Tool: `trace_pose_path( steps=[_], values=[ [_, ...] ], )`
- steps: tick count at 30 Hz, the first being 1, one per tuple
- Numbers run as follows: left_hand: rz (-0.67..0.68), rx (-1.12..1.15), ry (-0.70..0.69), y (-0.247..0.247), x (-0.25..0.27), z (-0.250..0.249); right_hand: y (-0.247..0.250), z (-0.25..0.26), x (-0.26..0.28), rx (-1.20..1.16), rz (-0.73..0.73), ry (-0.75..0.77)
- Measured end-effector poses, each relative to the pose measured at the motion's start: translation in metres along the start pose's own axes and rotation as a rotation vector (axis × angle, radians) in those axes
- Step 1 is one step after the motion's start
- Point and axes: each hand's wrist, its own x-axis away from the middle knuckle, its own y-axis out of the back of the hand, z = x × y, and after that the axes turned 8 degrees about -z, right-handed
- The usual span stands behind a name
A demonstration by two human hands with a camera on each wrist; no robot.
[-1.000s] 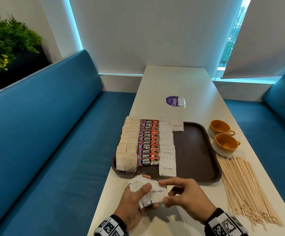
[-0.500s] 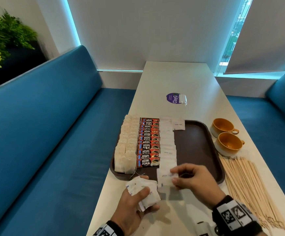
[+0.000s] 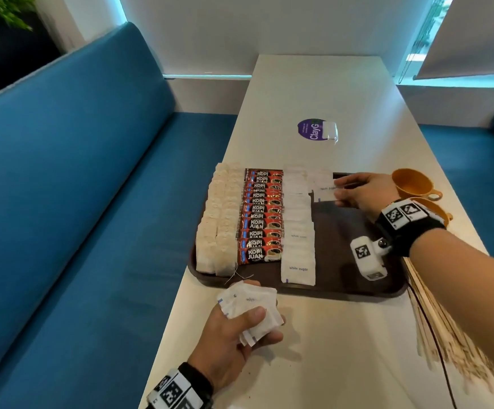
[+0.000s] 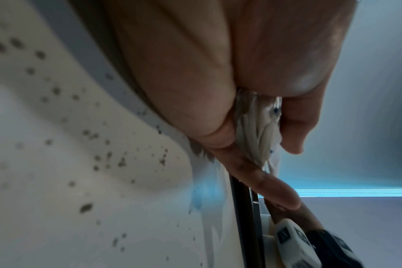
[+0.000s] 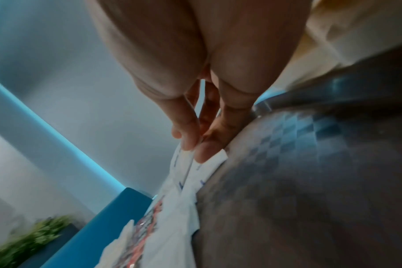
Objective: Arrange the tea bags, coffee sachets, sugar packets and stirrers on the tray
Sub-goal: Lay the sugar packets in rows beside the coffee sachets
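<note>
- On the dark brown plastic tray (image 3: 387, 286), pale tea bags (image 3: 217, 228), red coffee sachets (image 3: 262, 216) and one full sugar column already lie in rows.
- The left hand (image 3: 234, 338) grips a bundle of white paper sugar packets (image 3: 250, 308) over the white counter (image 3: 328, 349).
- The right hand (image 3: 363, 191) pinches one sugar packet (image 3: 323, 191) at the tray's far end, starting a second column; next, I judge: release it squarely.
- Thin wooden stirrers (image 3: 446, 329) wait on the counter.

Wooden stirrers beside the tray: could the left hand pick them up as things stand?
Probably not: the left hand grips a stack of sugar packets, and the stirrers lie across the table, beyond the right forearm.
</note>
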Motion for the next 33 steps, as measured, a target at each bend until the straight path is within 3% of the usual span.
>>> trace_pose_path(
  steps=[5, 10, 15, 22, 27, 33],
  values=[
    [0.01, -0.006, -0.004, -0.002, 0.0, -0.002, -0.021, -0.012, -0.037, 0.025, -0.033, 0.015],
    [0.018, -0.002, -0.015, 0.0, -0.001, 0.0, -0.032, -0.01, -0.062, 0.321, -0.091, 0.097],
    [0.017, -0.004, -0.022, 0.0, -0.002, 0.001, -0.035, -0.006, -0.066, 0.472, -0.082, 0.135],
    [0.027, -0.009, -0.022, 0.0, -0.003, 0.001, -0.033, -0.002, -0.06, 0.462, -0.098, 0.108],
    [0.089, 0.031, -0.048, 0.004, -0.002, 0.001, -0.02, 0.022, -0.023, 0.383, -0.068, 0.204],
    [0.079, -0.029, -0.055, 0.003, -0.001, 0.003, -0.006, 0.037, 0.097, 0.213, 0.186, 0.339]
  ],
)
